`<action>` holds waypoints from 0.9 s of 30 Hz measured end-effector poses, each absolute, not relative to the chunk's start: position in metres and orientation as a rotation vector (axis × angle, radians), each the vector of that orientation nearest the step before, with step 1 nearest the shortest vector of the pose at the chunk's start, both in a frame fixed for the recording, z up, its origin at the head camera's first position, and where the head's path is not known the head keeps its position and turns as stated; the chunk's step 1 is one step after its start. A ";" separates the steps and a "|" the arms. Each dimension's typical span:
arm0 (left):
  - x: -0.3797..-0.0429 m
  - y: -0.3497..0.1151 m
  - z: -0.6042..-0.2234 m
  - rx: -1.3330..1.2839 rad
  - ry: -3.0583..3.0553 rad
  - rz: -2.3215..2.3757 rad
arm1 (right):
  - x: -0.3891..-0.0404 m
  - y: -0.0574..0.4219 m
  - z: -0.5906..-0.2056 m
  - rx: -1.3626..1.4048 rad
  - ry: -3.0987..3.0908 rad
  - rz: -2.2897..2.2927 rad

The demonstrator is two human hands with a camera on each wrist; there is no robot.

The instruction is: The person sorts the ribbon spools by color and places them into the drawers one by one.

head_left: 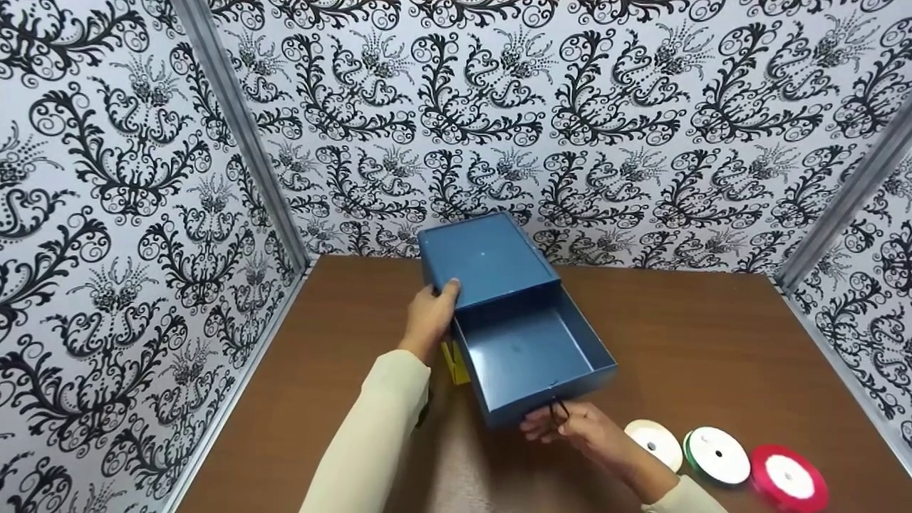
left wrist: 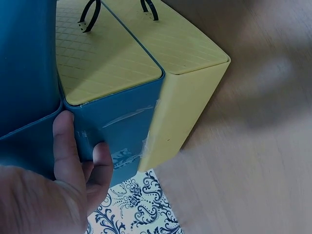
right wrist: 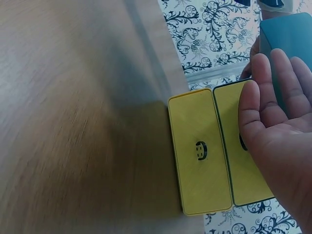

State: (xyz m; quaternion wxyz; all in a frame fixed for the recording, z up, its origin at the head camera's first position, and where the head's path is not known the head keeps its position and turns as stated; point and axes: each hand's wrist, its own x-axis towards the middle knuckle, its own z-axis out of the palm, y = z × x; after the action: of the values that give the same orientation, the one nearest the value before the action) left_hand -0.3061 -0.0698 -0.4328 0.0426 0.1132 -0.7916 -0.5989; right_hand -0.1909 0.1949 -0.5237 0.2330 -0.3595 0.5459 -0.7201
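Observation:
A blue box with a drawer (head_left: 491, 260) stands on the table, its top blue drawer (head_left: 531, 349) pulled well out and holding nothing. My left hand (head_left: 431, 310) grips the box's left side, thumb on the top edge. In the left wrist view its fingers (left wrist: 66, 141) lie against the blue side wall. At the drawer front, my right hand (head_left: 570, 427) pinches the black loop handle (head_left: 560, 409). The right wrist view shows that hand's outer fingers (right wrist: 263, 90) fairly straight, with yellow drawer fronts (right wrist: 200, 180) beside them; its thumb is hidden there.
At the right front of the brown table (head_left: 342, 342) lie a cream spool (head_left: 659, 438), a white-and-green spool (head_left: 716, 456) and a red spool (head_left: 805, 484). Patterned wall panels (head_left: 484, 114) enclose the back and sides. A yellow box (left wrist: 190, 97) adjoins the blue one.

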 end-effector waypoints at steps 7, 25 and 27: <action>-0.306 -0.071 -0.432 0.346 -2.504 -1.759 | -0.189 0.198 -0.526 -0.977 1.534 -1.942; -0.307 -0.071 -0.430 0.369 -2.478 -1.743 | -0.173 0.216 -0.514 -1.164 2.723 -1.476; -0.306 -0.070 -0.431 0.364 -2.474 -1.754 | -0.171 0.223 -0.514 -1.202 2.857 -1.400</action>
State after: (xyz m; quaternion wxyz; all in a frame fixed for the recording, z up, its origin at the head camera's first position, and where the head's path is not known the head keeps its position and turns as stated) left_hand -0.3064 -0.0701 -0.4311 0.0435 0.1192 -0.8091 -0.5738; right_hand -0.1711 0.2226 -0.5144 -0.1294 -0.3504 0.8330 -0.4082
